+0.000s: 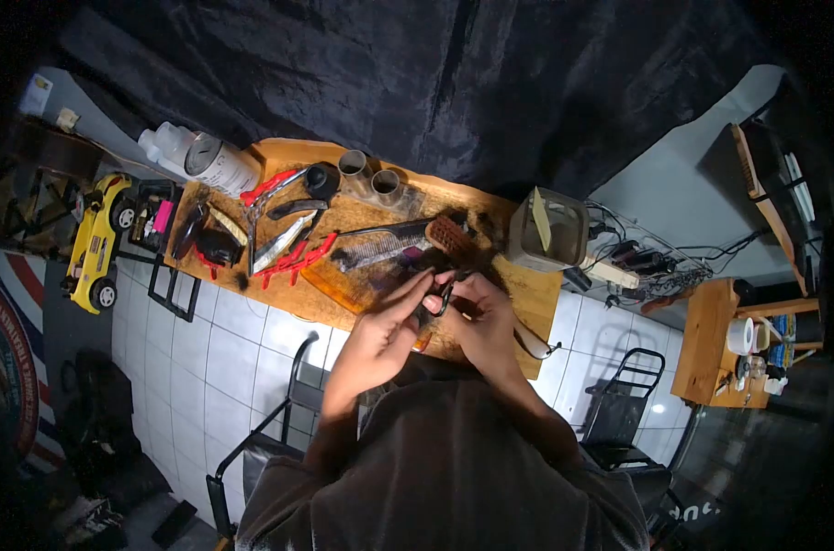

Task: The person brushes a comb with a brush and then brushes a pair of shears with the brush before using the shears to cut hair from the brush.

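Over the front of the wooden table, my left hand [391, 329] and my right hand [483, 320] meet, fingers pinched together. Between their fingertips is a small black curved piece [445, 297]; its kind cannot be made out, and the fingers partly cover it. Just beyond my fingers lies a brown bristle brush [449, 237]. Left of the brush are a grey comb [380, 250] and, closer to me, an amber comb-like strip [332, 287]. Dark hair clippings are scattered around them.
Red clips [295, 263], a straight razor [285, 237] and a white can [220, 163] crowd the left of the wooden table [538, 308]. Metal cups [386, 187] stand at the back, a clear container [549, 230] at the right. Chairs [625, 404] stand on the tiled floor.
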